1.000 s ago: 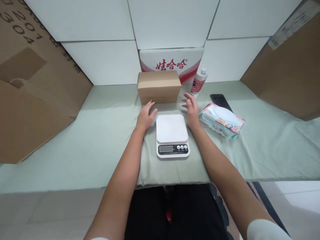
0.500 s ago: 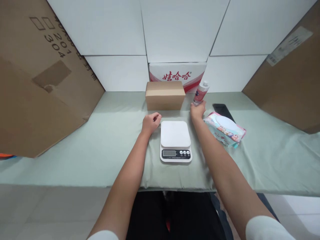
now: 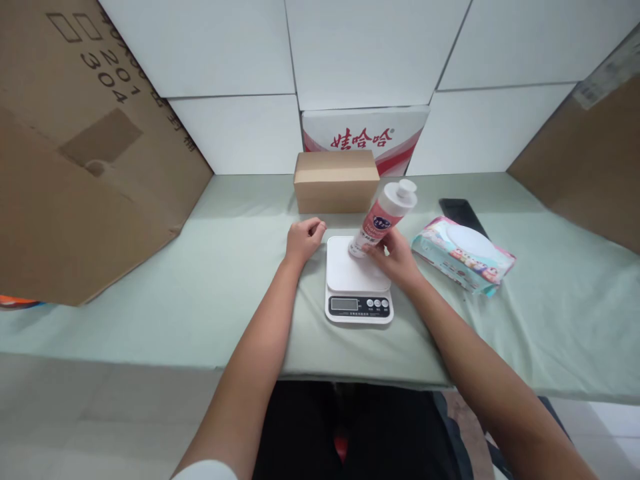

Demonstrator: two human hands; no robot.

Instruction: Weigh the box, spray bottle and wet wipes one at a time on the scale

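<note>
A white kitchen scale (image 3: 358, 280) with a small display and buttons sits on the pale green table (image 3: 200, 267). My right hand (image 3: 397, 257) grips a pink and white bottle (image 3: 384, 217) with a white cap, tilted to the right, its base over the scale's platform. Whether the base touches the platform I cannot tell. My left hand (image 3: 303, 240) rests on the table at the scale's left rear corner, fingers curled with nothing in them.
A small brown cardboard box (image 3: 336, 181) stands behind the scale, in front of a white and red carton (image 3: 367, 137). A pack of wipes (image 3: 463, 255) and a black phone (image 3: 460, 212) lie to the right. Large cardboard sheets (image 3: 75, 167) lean at both sides.
My right hand took the bottle from beside the small box and brought it over the scale. My left hand curled shut and stayed beside the scale.
</note>
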